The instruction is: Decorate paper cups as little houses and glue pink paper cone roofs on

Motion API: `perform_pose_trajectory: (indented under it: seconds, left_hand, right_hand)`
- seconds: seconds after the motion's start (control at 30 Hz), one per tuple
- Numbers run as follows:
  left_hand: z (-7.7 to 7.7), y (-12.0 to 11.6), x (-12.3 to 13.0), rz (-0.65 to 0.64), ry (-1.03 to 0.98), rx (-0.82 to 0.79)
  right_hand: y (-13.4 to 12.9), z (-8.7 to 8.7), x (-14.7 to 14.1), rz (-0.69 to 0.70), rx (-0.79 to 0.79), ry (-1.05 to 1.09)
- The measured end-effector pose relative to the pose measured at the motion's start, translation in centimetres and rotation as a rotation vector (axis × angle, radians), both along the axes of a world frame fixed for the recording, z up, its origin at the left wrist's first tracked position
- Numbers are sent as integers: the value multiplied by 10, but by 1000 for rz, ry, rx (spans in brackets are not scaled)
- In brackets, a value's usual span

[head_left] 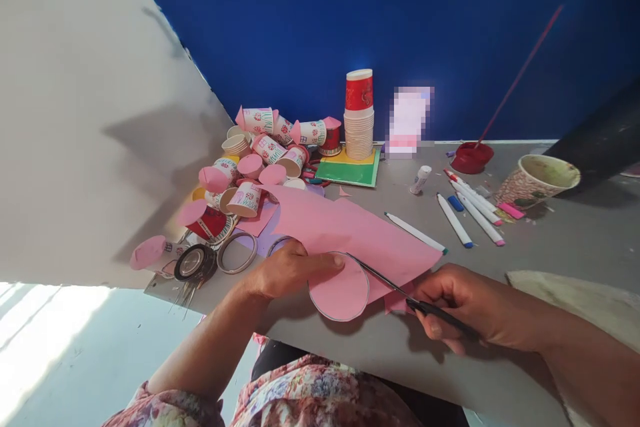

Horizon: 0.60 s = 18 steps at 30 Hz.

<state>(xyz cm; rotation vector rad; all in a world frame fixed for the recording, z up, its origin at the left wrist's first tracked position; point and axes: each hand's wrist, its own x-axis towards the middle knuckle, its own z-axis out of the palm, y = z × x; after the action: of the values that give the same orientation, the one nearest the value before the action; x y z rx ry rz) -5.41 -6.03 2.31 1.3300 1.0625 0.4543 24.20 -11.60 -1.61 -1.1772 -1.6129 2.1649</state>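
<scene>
My left hand (pixel 295 270) grips a large sheet of pink paper (pixel 345 223), its thumb pressed on top beside a drawn circle (pixel 340 297). The circle has a dark outline, and its lower edge is free of the sheet. In my right hand (pixel 460 303) is a pair of scissors (pixel 383 278) with dark handles. Their blades lie at the circle's upper right edge, on the pink paper. The fingers under the sheet are hidden.
Decorated paper cups (pixel 247 197) with pink cone tops crowd the left. Tape rolls (pixel 237 253) lie near them. A tall cup stack (pixel 359 127) stands at the back. Markers (pixel 454 220), a glue stick (pixel 421 180) and a patterned cup (pixel 537 180) are on the right.
</scene>
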Motion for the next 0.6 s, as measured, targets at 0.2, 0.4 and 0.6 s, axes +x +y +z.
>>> perform_pose_trajectory:
  seconds: [0.2, 0.4, 0.6]
  left_hand:
    - [-5, -22, 15, 277, -233, 49]
    - [-19, -36, 30, 487, -281, 122]
    - [-17, -31, 35, 518, -334, 59]
  right_hand:
    - [1, -1, -5, -102, -4, -8]
    - [0, 4, -10, -142, 0, -33]
    - [0, 7, -11, -139, 21, -3]
